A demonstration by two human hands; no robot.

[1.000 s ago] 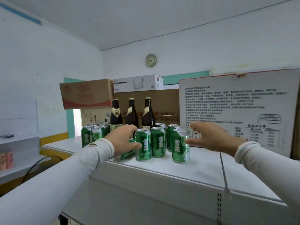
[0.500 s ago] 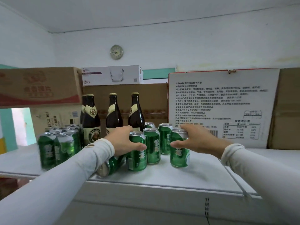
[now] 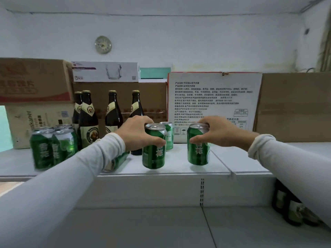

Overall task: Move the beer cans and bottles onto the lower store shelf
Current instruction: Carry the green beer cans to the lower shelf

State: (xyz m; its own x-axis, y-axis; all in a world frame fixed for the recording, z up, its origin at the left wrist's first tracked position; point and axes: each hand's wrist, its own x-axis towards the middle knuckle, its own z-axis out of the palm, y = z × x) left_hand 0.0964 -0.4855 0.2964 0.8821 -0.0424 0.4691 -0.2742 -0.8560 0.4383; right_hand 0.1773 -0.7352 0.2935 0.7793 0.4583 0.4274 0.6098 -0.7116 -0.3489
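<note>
My left hand (image 3: 136, 133) grips a green beer can (image 3: 154, 147) near its top. My right hand (image 3: 217, 131) grips another green can (image 3: 198, 145). Both cans are at the front of the top shelf (image 3: 179, 169). Brown bottles (image 3: 88, 120) stand behind my left hand. More green cans (image 3: 52, 147) stand to the left. The lower shelf (image 3: 161, 228) is below my arms.

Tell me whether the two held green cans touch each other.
Apart. The head view shows bare white shelf between the left hand's can and the right hand's can.
</note>
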